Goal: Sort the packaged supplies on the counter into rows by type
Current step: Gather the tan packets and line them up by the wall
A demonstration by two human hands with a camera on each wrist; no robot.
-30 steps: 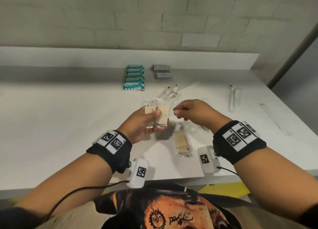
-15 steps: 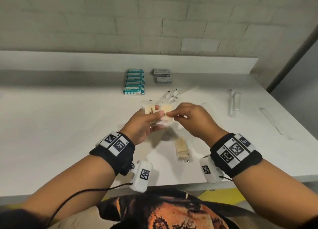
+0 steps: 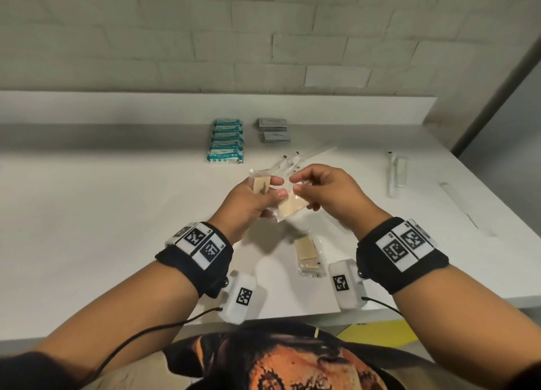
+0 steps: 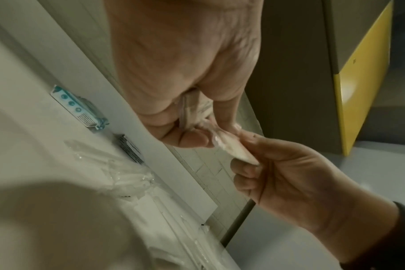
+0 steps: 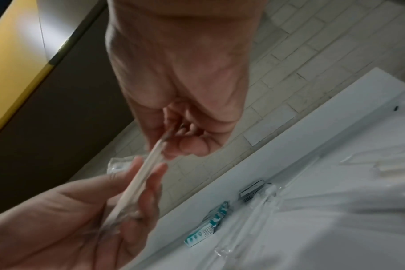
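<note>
1. Teal packets (image 3: 226,141) and grey sachets (image 3: 273,129) already sit in rows at the back of the counter (image 3: 102,202).
2. The left hand (image 3: 248,202) grips two tan packets (image 3: 288,206); the right hand (image 3: 325,189) pinches one's wrapper.
3. Still unsorted: another tan pack (image 3: 306,252), clear-wrapped sticks (image 3: 292,162), possibly swabs, and tubes (image 3: 395,174) off right.

Bare counter (image 3: 87,214) leftward; swab packets (image 3: 295,162) just beyond the hands.

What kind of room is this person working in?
Hard to say for sure; it looks like a plain utility or back room. A bare white counter runs along a painted brick wall, and small wrapped supplies such as teal packets sit in rows.
</note>
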